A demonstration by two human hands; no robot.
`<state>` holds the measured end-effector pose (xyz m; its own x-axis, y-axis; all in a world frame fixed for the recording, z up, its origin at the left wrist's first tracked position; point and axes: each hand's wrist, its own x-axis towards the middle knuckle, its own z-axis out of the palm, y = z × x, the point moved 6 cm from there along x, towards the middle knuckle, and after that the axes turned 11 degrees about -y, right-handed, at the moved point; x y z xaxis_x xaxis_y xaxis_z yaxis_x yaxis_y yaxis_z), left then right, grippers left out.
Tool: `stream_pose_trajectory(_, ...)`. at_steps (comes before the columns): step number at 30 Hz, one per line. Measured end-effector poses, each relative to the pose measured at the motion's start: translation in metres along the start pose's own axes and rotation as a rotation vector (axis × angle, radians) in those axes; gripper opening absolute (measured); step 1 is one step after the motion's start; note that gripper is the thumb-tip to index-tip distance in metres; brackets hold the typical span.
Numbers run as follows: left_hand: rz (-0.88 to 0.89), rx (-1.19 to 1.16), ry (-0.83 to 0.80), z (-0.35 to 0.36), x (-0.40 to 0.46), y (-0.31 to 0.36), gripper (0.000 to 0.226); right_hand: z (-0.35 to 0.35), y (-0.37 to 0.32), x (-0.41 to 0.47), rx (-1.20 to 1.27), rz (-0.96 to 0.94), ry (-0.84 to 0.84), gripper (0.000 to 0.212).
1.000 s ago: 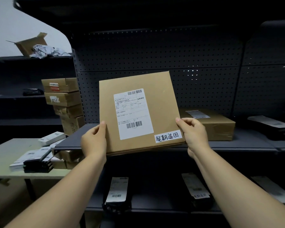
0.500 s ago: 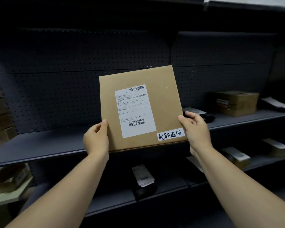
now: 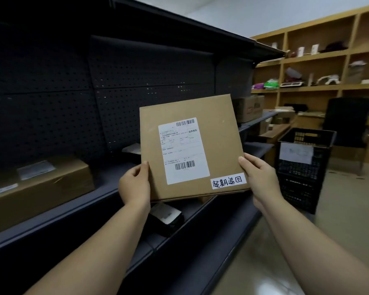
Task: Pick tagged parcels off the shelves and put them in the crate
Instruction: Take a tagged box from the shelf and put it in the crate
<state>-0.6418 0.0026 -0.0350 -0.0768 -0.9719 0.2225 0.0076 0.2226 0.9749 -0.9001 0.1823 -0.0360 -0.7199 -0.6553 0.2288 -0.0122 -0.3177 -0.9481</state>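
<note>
I hold a flat brown cardboard parcel (image 3: 217, 133) upright in front of me, its face toward the camera. It carries a white shipping label and a small white handwritten tag (image 3: 228, 181) at its lower right corner. My left hand (image 3: 134, 185) grips its lower left edge. My right hand (image 3: 259, 177) grips its lower right edge. A black slatted plastic crate (image 3: 303, 167) with a white paper on its side stands on the floor to the right, beyond the parcel.
Dark metal shelving with a pegboard back (image 3: 51, 116) runs along the left. A brown box (image 3: 38, 188) lies on its middle shelf, and dark bagged parcels (image 3: 166, 216) on the lower one. Wooden shelves (image 3: 315, 86) and a black chair (image 3: 347, 122) stand at the far right.
The view has swung to the right along the shelving while both hands kept the parcel in front. The crate, wooden shelves and floor have come into sight.
</note>
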Motion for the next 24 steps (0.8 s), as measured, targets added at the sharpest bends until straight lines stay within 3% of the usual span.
stream_pose_trajectory(10,-0.016,-0.017,-0.289,0.198,0.031,-0.019,0.031,-0.133,0.002,0.063,-0.104,-0.025,0.273,0.033)
stream_pose_trajectory(24,-0.017,-0.113,-0.551,0.432,0.116,-0.043,0.029,-0.23,0.016,0.201,-0.139,-0.075,0.561,0.031)
